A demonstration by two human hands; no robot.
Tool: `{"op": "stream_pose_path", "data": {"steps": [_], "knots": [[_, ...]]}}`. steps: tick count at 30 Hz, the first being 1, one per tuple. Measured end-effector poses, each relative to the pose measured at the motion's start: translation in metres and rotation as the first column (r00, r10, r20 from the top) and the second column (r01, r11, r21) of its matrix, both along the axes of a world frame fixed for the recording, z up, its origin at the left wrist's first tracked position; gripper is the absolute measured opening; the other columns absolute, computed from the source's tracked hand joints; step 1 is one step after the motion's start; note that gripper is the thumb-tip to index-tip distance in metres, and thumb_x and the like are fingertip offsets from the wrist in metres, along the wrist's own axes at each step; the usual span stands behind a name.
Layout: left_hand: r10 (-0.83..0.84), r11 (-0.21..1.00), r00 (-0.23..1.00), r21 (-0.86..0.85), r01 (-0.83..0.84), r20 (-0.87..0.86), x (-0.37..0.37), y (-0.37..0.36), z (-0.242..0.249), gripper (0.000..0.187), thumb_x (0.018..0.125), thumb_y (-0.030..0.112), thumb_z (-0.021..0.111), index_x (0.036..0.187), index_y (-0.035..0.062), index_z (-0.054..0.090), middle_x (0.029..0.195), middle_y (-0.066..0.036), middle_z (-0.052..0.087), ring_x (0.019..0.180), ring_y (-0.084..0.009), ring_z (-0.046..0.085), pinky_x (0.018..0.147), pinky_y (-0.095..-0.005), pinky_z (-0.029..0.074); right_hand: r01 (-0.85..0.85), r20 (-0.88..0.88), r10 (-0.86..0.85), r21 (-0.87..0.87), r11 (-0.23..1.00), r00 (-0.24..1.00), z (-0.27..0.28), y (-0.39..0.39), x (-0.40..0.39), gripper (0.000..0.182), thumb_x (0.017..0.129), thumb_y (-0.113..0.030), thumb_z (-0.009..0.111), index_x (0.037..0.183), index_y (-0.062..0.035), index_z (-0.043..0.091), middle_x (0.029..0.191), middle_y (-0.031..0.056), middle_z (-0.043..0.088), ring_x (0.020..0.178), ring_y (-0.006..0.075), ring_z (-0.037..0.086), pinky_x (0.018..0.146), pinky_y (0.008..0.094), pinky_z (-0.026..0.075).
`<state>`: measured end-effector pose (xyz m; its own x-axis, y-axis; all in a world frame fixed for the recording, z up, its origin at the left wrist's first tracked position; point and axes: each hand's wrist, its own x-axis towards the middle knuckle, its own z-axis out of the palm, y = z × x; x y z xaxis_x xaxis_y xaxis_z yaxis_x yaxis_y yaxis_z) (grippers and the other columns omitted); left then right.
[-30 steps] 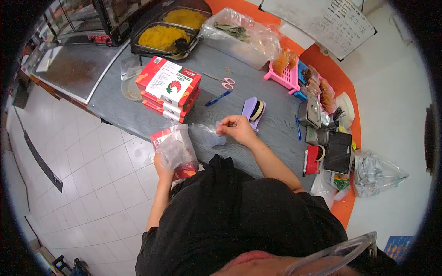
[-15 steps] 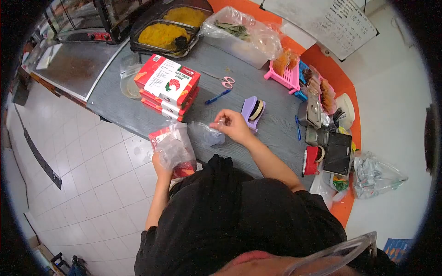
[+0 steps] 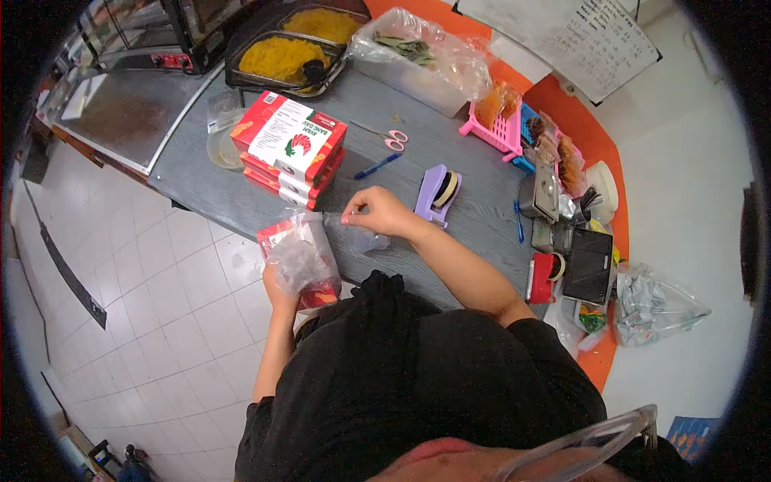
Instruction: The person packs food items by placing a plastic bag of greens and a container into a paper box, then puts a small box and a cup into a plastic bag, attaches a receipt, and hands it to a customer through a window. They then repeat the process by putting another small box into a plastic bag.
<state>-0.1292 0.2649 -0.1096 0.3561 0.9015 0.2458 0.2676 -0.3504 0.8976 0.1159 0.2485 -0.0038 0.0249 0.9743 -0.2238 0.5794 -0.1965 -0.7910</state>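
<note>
A red and white box [image 3: 322,294] is held at the table's near edge by my left hand [image 3: 279,291], whose fingers are partly hidden under a crumpled clear plastic bag [image 3: 298,259] lying over the box. Just right of it, my right hand [image 3: 371,215] pinches an edge of clear plastic between thumb and fingertips. More clear plastic [image 3: 369,241] lies on the grey table [image 3: 482,201] below that hand. Behind my hands stands a stack of red and white boxes [image 3: 291,145]. The purple tape dispenser [image 3: 438,194] is right of my right hand.
Pink scissors [image 3: 393,140] and a blue pen [image 3: 377,166] lie beyond my right hand. Farther back are trays of yellow food [image 3: 283,59] and a plastic-covered tub [image 3: 418,76]. A pink basket [image 3: 495,131], metal container [image 3: 540,195] and red tape holder [image 3: 546,278] stand right.
My right hand has moved left, closer to the bag and the box. My left hand and the box have barely shifted.
</note>
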Motion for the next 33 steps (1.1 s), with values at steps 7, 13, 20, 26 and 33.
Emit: {"op": "stream_pose_path", "data": {"steps": [7, 13, 20, 26, 33], "knots": [[-0.012, 1.0, 1.0, -0.01, 0.012, -0.01, 0.003, -0.001, 0.014, 0.031, 0.066, 0.011, 0.061, 0.095, 0.0006, 0.056, 0.093, -0.014, 0.058, 0.086, -0.0285, 0.055, 0.077, -0.0338, 0.042, 0.064, -0.331, -0.044, 0.047, 0.997, 0.943, -0.001, -0.014, 0.009, 0.021, 0.069, -0.02, 0.071, 0.07, -0.0009, 0.063, 0.069, 0.0032, 0.062, 0.068, 0.0103, 0.055, 0.064, 0.0236, 0.042], [0.05, 0.996, 0.997, 0.076, -0.045, -0.06, 0.006, -0.003, 0.013, 0.027, 0.075, 0.016, 0.056, 0.098, 0.0011, 0.06, 0.095, -0.011, 0.062, 0.087, -0.0238, 0.059, 0.076, -0.031, 0.044, 0.135, -0.36, -0.112, 0.039, 0.99, 0.926, 0.006, -0.017, 0.006, 0.012, 0.078, -0.011, 0.061, 0.086, -0.0014, 0.063, 0.081, 0.005, 0.064, 0.077, 0.0101, 0.056, 0.072, 0.0236, 0.043], [0.016, 0.998, 1.0, -0.056, -0.015, 0.012, 0.007, 0.001, 0.014, 0.026, 0.074, 0.014, 0.056, 0.095, 0.0014, 0.06, 0.091, -0.012, 0.063, 0.083, -0.0257, 0.061, 0.072, -0.0324, 0.046, 0.148, -0.416, -0.111, 0.057, 0.987, 0.903, -0.001, -0.015, 0.01, 0.009, 0.076, -0.006, 0.061, 0.081, 0.0009, 0.061, 0.078, 0.0068, 0.063, 0.076, 0.0104, 0.058, 0.068, 0.023, 0.044], [0.006, 1.0, 0.998, -0.03, -0.008, -0.067, 0.004, 0.003, 0.005, 0.026, 0.073, 0.015, 0.057, 0.095, 0.0016, 0.06, 0.094, -0.012, 0.062, 0.085, -0.0251, 0.06, 0.074, -0.0319, 0.045, 0.236, -0.531, -0.167, 0.065, 0.97, 0.831, -0.007, -0.016, 0.012, 0.009, 0.074, -0.005, 0.064, 0.078, 0.0013, 0.059, 0.077, 0.0063, 0.063, 0.071, 0.01, 0.058, 0.063, 0.0223, 0.045], [0.01, 0.999, 0.999, -0.046, -0.012, -0.034, 0.007, 0.0, 0.012, 0.025, 0.074, 0.015, 0.057, 0.096, 0.0024, 0.06, 0.098, -0.011, 0.061, 0.089, -0.0242, 0.059, 0.077, -0.0309, 0.043, 0.051, -0.515, -0.014, 0.059, 0.997, 0.857, 0.011, -0.024, 0.019, 0.019, 0.082, -0.006, 0.054, 0.099, 0.0028, 0.059, 0.084, 0.0101, 0.064, 0.077, 0.013, 0.059, 0.07, 0.0248, 0.046]]}}
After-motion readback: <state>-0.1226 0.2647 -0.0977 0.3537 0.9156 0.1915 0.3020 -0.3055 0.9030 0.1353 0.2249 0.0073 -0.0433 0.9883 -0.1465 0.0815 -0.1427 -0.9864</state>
